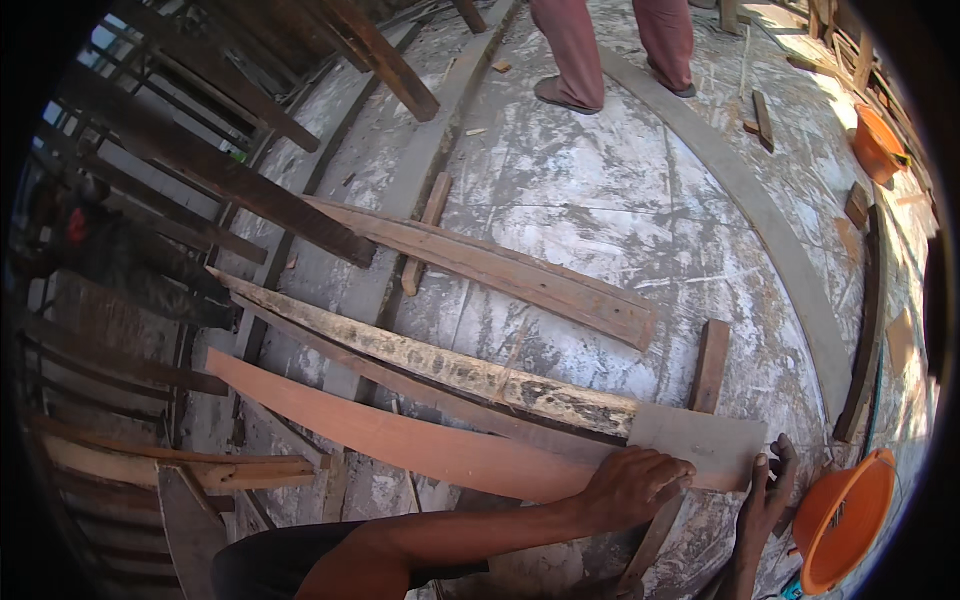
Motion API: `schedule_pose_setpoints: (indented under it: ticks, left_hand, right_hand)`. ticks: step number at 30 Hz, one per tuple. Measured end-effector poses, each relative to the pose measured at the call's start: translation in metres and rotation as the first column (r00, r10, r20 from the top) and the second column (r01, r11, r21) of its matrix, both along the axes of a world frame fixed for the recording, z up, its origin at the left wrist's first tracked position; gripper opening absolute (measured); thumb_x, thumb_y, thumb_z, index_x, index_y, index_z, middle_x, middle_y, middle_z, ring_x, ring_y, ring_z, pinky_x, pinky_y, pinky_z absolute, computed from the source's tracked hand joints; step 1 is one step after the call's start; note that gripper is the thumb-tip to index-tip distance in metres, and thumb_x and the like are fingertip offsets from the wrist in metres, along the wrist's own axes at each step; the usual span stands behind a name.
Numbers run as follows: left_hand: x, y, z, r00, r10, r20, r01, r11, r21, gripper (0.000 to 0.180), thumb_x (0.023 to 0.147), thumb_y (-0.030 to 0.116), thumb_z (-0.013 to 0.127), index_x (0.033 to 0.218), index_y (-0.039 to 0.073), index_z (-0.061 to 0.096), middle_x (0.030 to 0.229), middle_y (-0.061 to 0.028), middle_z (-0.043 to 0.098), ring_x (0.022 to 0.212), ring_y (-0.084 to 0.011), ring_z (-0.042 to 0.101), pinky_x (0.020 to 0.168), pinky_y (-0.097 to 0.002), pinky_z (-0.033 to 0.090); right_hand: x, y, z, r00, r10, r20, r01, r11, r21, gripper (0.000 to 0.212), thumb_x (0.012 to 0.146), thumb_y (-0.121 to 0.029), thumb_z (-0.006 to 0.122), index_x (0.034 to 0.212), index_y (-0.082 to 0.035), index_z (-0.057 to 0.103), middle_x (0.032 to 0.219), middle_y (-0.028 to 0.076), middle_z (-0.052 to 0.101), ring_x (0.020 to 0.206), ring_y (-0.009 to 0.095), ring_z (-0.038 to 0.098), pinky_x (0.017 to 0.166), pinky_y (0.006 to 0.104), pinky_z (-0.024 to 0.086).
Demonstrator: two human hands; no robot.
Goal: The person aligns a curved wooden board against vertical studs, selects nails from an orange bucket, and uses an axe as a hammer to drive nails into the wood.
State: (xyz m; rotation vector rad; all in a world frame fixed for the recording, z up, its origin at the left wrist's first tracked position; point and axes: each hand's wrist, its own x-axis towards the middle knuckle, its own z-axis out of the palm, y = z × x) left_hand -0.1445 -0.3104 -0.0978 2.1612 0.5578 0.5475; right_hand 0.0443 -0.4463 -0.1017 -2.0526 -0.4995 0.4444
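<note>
A flat grey rectangular piece (697, 436) lies across the right ends of several long boards. My left hand (632, 487) rests at its near left side, with the fingers curled; whatever they hold, if anything, is hidden. At the right end of the grey piece is my right hand (768, 490), its thumb and fingers apart by the edge. A reddish-brown curved board (400, 435) runs from my left hand toward the left. Behind it lie a dark narrow board (430, 396) and a pale, blotched plank (480, 378).
An orange bucket (850, 520) stands tilted beside my right hand. Farther off lie a thick brown plank (520, 280) and short wooden blocks (710, 365). Slanting posts (220, 165) crowd the left. A person's legs (575, 45) stand at the far side, and another orange container (878, 143) is far right.
</note>
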Motion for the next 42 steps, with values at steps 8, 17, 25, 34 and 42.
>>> schedule_pose_setpoints:
  ticks: [8,17,25,34,42]
  left_hand:
    - [0.029,0.002,-0.044,0.984,0.149,0.093,-0.137,0.982,-0.129,0.019,0.099,0.016,0.061,0.110,0.001,0.064,0.100,-0.0141,0.068,0.097,-0.0358,0.063,0.089,-0.0460,0.047]
    - [0.046,0.008,-0.045,0.989,0.102,0.108,-0.113,0.989,0.096,0.023,0.091,0.027,0.062,0.102,0.009,0.071,0.093,-0.0134,0.073,0.087,-0.0345,0.070,0.076,-0.0484,0.053]
    - [0.073,-0.004,-0.089,0.967,0.237,0.091,-0.252,0.939,0.235,0.023,0.085,0.027,0.068,0.102,0.012,0.068,0.094,-0.0070,0.072,0.087,-0.0313,0.069,0.077,-0.0503,0.052]
    - [0.058,0.068,-0.011,0.999,0.034,-0.021,-0.038,0.972,-0.233,0.024,0.099,0.022,0.055,0.102,-0.002,0.058,0.083,-0.0265,0.063,0.084,-0.0467,0.062,0.077,-0.0525,0.047]
    - [-0.010,0.150,0.018,0.963,0.207,-0.172,-0.248,0.930,-0.271,0.027,0.100,0.019,0.053,0.090,-0.001,0.067,0.074,-0.0096,0.064,0.065,-0.0148,0.056,0.061,-0.0336,0.044]
  right_hand:
    - [-0.016,0.020,0.006,0.978,0.043,-0.206,-0.061,0.995,-0.080,0.055,0.103,-0.044,0.059,0.122,0.007,0.067,0.102,0.019,0.071,0.088,0.026,0.063,0.080,0.0383,0.053]
    - [-0.015,0.019,0.029,0.971,0.008,-0.237,-0.034,0.994,-0.106,0.055,0.104,-0.042,0.058,0.130,0.006,0.066,0.121,0.028,0.069,0.107,0.037,0.066,0.096,0.0435,0.052]
    - [-0.004,0.003,-0.016,0.975,-0.046,-0.216,0.024,0.994,-0.103,0.053,0.103,-0.038,0.060,0.132,0.006,0.065,0.133,0.029,0.064,0.114,0.038,0.063,0.100,0.0449,0.050]
    - [0.042,-0.007,-0.108,0.960,-0.039,-0.278,0.100,0.972,0.211,0.037,0.103,-0.032,0.055,0.122,0.001,0.052,0.104,0.016,0.061,0.094,0.025,0.059,0.085,0.0388,0.051]
    - [0.008,0.058,-0.036,0.846,0.185,-0.500,-0.210,0.978,0.006,0.054,0.103,-0.035,0.037,0.134,0.006,0.051,0.121,0.025,0.061,0.114,0.032,0.056,0.104,0.0401,0.040]
